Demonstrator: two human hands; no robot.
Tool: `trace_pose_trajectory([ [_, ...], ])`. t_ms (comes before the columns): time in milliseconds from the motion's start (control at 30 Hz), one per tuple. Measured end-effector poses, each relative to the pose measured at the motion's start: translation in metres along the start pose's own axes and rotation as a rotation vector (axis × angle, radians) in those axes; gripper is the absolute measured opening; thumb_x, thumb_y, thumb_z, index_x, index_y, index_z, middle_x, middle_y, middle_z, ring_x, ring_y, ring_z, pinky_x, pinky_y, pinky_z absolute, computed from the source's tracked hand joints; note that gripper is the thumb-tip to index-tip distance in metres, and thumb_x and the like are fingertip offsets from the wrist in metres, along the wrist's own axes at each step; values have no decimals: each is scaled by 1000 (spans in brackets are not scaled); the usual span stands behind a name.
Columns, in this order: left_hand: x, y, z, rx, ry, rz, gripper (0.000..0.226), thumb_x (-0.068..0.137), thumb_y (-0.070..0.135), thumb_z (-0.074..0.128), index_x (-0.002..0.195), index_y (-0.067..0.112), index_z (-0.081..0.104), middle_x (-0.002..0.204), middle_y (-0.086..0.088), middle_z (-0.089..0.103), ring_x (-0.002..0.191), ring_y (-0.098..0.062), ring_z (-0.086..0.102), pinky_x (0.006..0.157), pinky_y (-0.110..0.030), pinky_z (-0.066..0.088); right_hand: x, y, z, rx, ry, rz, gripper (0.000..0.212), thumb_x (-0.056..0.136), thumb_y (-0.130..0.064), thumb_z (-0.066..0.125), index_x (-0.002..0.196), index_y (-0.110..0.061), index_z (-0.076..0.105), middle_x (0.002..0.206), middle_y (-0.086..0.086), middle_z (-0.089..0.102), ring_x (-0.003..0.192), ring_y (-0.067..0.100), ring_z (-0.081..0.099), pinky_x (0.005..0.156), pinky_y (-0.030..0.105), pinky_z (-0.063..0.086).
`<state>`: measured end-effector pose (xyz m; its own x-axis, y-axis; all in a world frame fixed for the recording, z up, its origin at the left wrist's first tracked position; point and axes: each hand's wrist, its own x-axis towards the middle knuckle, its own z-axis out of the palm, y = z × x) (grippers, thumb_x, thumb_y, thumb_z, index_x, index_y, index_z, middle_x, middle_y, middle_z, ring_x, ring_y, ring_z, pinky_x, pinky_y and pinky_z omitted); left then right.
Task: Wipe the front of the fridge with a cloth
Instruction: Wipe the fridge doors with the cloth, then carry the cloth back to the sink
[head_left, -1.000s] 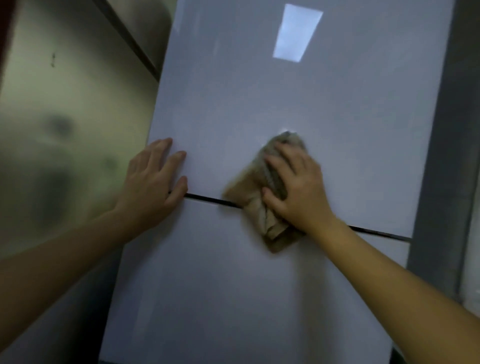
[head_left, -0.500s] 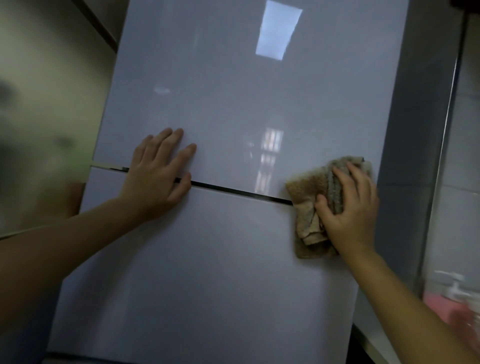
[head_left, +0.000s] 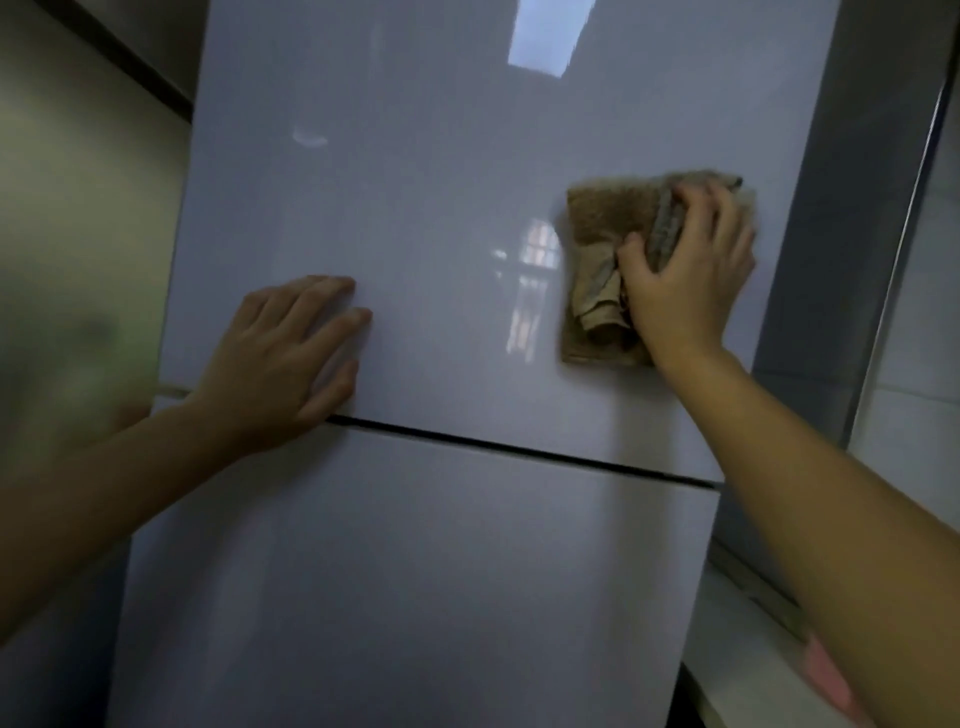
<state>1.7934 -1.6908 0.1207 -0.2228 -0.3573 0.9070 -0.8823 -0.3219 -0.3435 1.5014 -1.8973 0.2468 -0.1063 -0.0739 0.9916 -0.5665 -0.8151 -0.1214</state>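
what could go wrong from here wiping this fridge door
1. The right hand presses the cloth close to the right edge of the upper door; a stroke further right could slip off it.
2. The left hand lies flat on that glossy door by the door gap, likely leaving fingerprints to wipe again.

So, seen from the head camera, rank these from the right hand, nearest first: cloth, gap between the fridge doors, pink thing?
1. cloth: pressed under the right hand.
2. door gap: below it.
3. pink thing: far lower right, blurred.
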Motion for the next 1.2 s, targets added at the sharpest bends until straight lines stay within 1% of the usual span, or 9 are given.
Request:
trace_pose_trajectory([
  [133,44,-25,-20,-7,-11,-62,53,97,40,41,133,6,59,147,-24,49,132,-42,49,100,-50,39,31,-33,15,9,-74,-171,60,88,-45,59,141,-18,52,153,9,44,143,32,37,112,45,34],
  [367,78,-48,-34,-63,-107,-86,51,98,37,42,137,8,57,152,-23,45,137,-41,46,101,-51,40,40,-54,25,2,-209,-614,54,87,-39,69,135,-14,63,149,12,54,137,34,47,108,46,38],
  [467,81,-48,-39,-118,-148,-102,50,98,35,43,137,8,58,153,-22,45,138,-41,46,102,-51,42,50,-52,20,21,-210,-702,43,86,-31,74,125,-13,70,138,12,63,129,33,54,100,46,43],
  [567,85,-45,-47,-185,-214,-129,52,98,36,41,139,7,56,156,-22,41,142,-40,43,106,-52,41,59,-54,14,43,-261,-680,37,85,-27,75,120,-13,73,125,13,69,117,34,57,91,45,48],
  [700,82,-35,-71,-254,-363,-211,55,99,37,40,142,6,53,158,-22,39,143,-39,42,110,-51,40,49,-69,-7,132,-429,-427,35,86,-23,73,119,-13,73,115,9,69,104,32,63,87,42,55],
  [900,49,5,-136,-384,-730,-546,58,94,47,34,134,13,60,140,-11,60,122,-35,59,97,-45,47,-22,-108,-89,279,-839,397,31,87,-26,76,118,-27,70,109,-10,68,93,8,65,78,28,54],
  [967,23,23,-162,-456,-868,-638,62,93,51,31,130,13,63,133,-11,65,116,-36,62,92,-45,51,-59,-116,-129,242,-967,607,31,88,-30,76,118,-28,70,106,-11,69,91,5,63,78,25,53],
  [1067,-28,53,-199,-492,-1117,-671,62,90,54,32,130,18,62,127,-10,67,109,-35,63,85,-43,52,-118,-120,-196,142,-1127,832,30,87,-35,78,116,-28,71,100,-11,71,90,10,67,77,30,56],
  [1200,-110,92,-253,-500,-1471,-837,39,97,45,46,122,22,64,119,-10,66,108,-34,63,87,-41,49,-188,-126,-290,15,-1273,1067,32,85,-29,81,115,-21,74,99,-4,77,85,8,65,74,24,49],
])
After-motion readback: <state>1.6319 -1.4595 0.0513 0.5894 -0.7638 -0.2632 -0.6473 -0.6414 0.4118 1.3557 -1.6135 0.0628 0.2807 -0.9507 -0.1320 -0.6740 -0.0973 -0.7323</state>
